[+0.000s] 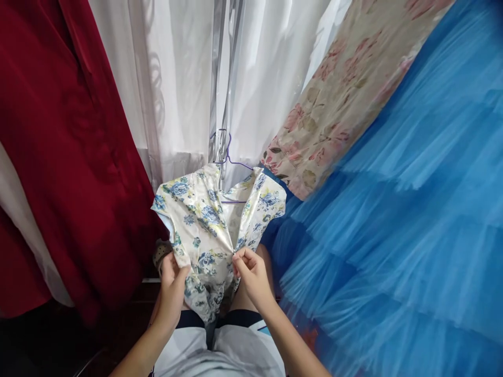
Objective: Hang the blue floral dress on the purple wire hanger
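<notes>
A small white dress with blue flowers [204, 220] hangs on a purple wire hanger [231, 162] in front of me. My left hand [173, 285] grips the dress's left side near its lower part, fingers closed on the cloth. My right hand [251, 272] pinches the dress at its middle opening, thumb and fingers pressed together on the fabric edge. Both forearms reach up from the bottom of the view, above my white shorts [220, 353].
A dark red garment [70, 157] hangs at the left. White curtains [176, 78] and a metal rail [222, 68] are behind the dress. A pink floral cloth [341, 94] and a blue tulle skirt [412, 220] fill the right side.
</notes>
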Tool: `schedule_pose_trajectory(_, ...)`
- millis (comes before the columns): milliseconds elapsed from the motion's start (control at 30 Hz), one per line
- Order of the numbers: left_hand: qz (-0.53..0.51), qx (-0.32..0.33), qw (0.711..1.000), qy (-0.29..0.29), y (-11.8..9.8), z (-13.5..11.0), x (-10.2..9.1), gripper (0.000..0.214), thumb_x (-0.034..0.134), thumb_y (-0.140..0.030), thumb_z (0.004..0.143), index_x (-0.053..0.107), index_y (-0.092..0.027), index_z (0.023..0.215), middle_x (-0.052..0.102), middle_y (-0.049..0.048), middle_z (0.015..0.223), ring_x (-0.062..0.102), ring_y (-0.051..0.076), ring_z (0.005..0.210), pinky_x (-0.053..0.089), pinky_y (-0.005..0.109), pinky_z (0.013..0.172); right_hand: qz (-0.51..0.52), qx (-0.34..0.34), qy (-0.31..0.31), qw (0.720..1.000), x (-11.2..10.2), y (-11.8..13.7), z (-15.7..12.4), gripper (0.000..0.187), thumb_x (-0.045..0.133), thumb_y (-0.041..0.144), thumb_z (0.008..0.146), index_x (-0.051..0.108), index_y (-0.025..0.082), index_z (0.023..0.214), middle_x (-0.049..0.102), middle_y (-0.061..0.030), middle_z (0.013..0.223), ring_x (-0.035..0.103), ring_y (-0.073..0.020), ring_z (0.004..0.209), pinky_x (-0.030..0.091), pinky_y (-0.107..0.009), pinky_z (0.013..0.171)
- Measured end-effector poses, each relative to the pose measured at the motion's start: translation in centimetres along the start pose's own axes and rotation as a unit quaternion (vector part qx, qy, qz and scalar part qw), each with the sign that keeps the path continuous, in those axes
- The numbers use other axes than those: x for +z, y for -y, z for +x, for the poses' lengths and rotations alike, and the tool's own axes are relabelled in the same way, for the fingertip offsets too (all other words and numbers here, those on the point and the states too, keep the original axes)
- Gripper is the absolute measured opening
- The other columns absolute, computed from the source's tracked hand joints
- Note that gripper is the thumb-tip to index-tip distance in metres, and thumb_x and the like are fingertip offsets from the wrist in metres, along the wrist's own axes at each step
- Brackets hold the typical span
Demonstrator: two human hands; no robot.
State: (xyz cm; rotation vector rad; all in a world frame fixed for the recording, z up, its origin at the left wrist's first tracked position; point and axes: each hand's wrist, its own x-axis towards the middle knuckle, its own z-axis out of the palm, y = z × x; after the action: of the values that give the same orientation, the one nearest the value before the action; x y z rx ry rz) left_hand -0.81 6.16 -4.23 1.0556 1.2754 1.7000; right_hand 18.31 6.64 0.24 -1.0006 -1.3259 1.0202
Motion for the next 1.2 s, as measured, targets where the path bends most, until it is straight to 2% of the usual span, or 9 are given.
schedule_pose_trajectory(100, 0.098, 0.149, 0.983, -0.048, 0.6, 0.0, -0.5, 0.055, 0.062, -0.028, 0.085, 0.044, -0.026, 0.137, 0.044, 0.0116, 0.145, 0.042, 0.028, 0.136, 0.035, 0.044, 0.113, -0.015, -0.002, 0.035, 0.999, 0.9, 0.5, -0.8, 0.032, 0.059, 0.043, 0.09, 0.048, 0.021, 0.07, 0.044, 0.0044, 0.057, 0.038, -0.0117, 0.053, 0.029, -0.025, 0.052)
schedule_pose_trajectory(133, 0.138, 0.195, 0.971, -0.026, 0.3, -0.1, -0.4, 0.051, 0.062, -0.027, 0.087, 0.047, -0.026, 0.135, 0.044, 0.0109, 0.144, 0.04, 0.028, 0.137, 0.032, 0.044, 0.114, -0.027, -0.001, 0.044, 0.999, 1.2, 0.6, -1.0, 0.031, 0.058, 0.042, 0.09, 0.048, 0.021, 0.071, 0.044, 0.0045, 0.058, 0.037, -0.0114, 0.053, 0.029, -0.025, 0.052)
schedule_pose_trajectory(200, 0.188, 0.242, 0.949, 0.068, -0.5, -0.6, 0.2, 0.038, 0.059, -0.024, 0.089, 0.055, -0.026, 0.127, 0.052, 0.0095, 0.134, 0.044, 0.027, 0.132, 0.033, 0.043, 0.113, -0.048, -0.002, 0.059, 0.997, 1.5, 0.9, -1.4, 0.03, 0.057, 0.041, 0.091, 0.048, 0.02, 0.071, 0.044, 0.0043, 0.059, 0.037, -0.0111, 0.054, 0.028, -0.024, 0.052)
schedule_pose_trajectory(300, 0.184, 0.2, 0.945, 0.181, -1.6, -1.5, 2.0, 0.03, 0.058, -0.025, 0.091, 0.057, -0.024, 0.121, 0.061, 0.0086, 0.12, 0.055, 0.025, 0.118, 0.042, 0.038, 0.103, -0.054, -0.005, 0.073, 0.996, 1.5, 1.1, -1.7, 0.029, 0.056, 0.038, 0.092, 0.049, 0.019, 0.071, 0.046, 0.0032, 0.062, 0.04, -0.0115, 0.057, 0.031, -0.025, 0.054)
schedule_pose_trajectory(400, 0.148, 0.147, 0.958, 0.197, -2.1, -2.3, 3.5, 0.021, 0.057, -0.029, 0.092, 0.056, -0.021, 0.112, 0.065, 0.0066, 0.107, 0.061, 0.023, 0.103, 0.047, 0.033, 0.09, -0.044, 0.002, 0.088, 0.995, 1.5, 1.2, -2.0, 0.029, 0.056, 0.037, 0.092, 0.049, 0.02, 0.071, 0.047, 0.0031, 0.061, 0.042, -0.0117, 0.057, 0.033, -0.025, 0.055)
schedule_pose_trajectory(567, 0.146, 0.147, 0.961, 0.184, -2.3, -2.5, 3.5, 0.009, 0.051, -0.027, 0.093, 0.054, -0.02, 0.087, 0.061, 0.001, 0.082, 0.06, 0.018, 0.081, 0.046, 0.027, 0.077, -0.002, 0.043, 0.132, 0.99, 2.0, 1.5, -1.9, 0.027, 0.057, 0.038, 0.09, 0.05, 0.02, 0.071, 0.049, 0.0041, 0.055, 0.044, -0.0111, 0.052, 0.034, -0.024, 0.052)
schedule_pose_trajectory(867, 0.244, 0.195, 0.906, 0.287, -4.6, -2.0, 2.5, 0.015, 0.043, -0.015, 0.093, 0.052, -0.021, 0.082, 0.058, 0.0028, 0.085, 0.056, 0.018, 0.081, 0.043, 0.027, 0.075, 0.092, 0.119, 0.081, 0.985, 1.6, 2.2, -0.8, 0.022, 0.057, 0.034, 0.082, 0.058, 0.018, 0.067, 0.047, 0.0049, 0.045, 0.036, -0.0086, 0.041, 0.025, -0.022, 0.045)
schedule_pose_trajectory(1033, 0.276, 0.199, 0.9, 0.271, -3.7, -2.4, 2.8, 0.012, 0.043, -0.014, 0.093, 0.048, -0.021, 0.084, 0.057, 0.0037, 0.088, 0.056, 0.02, 0.086, 0.042, 0.029, 0.076, 0.141, 0.116, 0.058, 0.981, 1.6, 3.2, 1.0, 0.023, 0.06, 0.037, 0.082, 0.064, 0.015, 0.075, 0.047, 0.0051, 0.046, 0.033, -0.0078, 0.04, 0.02, -0.023, 0.043)
schedule_pose_trajectory(1200, 0.292, 0.211, 0.894, 0.267, -2.2, -1.8, 2.6, 0.013, 0.041, -0.015, 0.094, 0.044, -0.022, 0.083, 0.057, 0.0046, 0.088, 0.055, 0.021, 0.087, 0.041, 0.031, 0.077, 0.139, 0.076, 0.035, 0.987, 2.3, 5.3, 5.8, 0.024, 0.064, 0.038, 0.077, 0.066, 0.013, 0.074, 0.046, 0.0053, 0.047, 0.033, -0.0066, 0.04, 0.017, -0.023, 0.042)
